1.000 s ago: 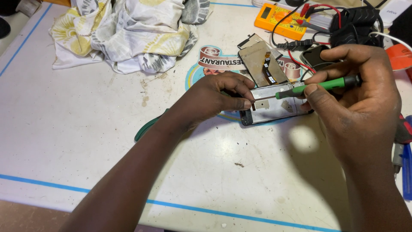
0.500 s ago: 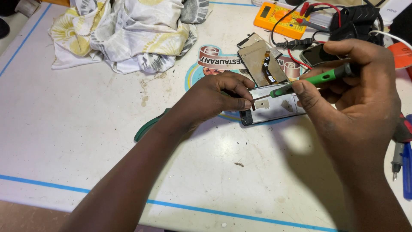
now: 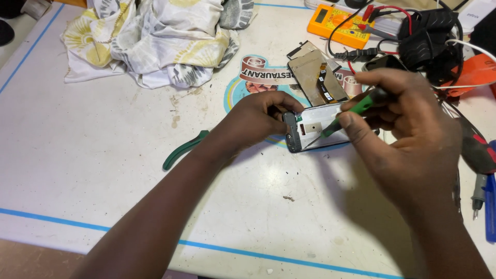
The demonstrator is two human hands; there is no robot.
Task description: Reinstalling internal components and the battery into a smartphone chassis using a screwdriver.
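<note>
An opened phone body (image 3: 316, 128) with a silver inner frame lies on the white table (image 3: 93, 155). My left hand (image 3: 257, 118) grips its left end, fingers curled over the top edge. In my right hand (image 3: 408, 134) is a green-handled screwdriver (image 3: 356, 109), angled down to the left. Its metal tip touches the phone's inside near the lower left corner. My right palm hides the phone's right end.
A removed phone panel (image 3: 316, 76) lies just behind the phone. Crumpled patterned cloth (image 3: 150, 39) sits at the back left, green-handled pliers (image 3: 182, 150) under my left forearm. An orange multimeter (image 3: 338, 21) with leads, a black cable bundle (image 3: 431, 39) and more screwdrivers (image 3: 483, 170) crowd the right side.
My right hand has swung the screwdriver from nearly level to a steeper downward angle. Its tip has moved left, down into the phone. My left hand has kept its grip.
</note>
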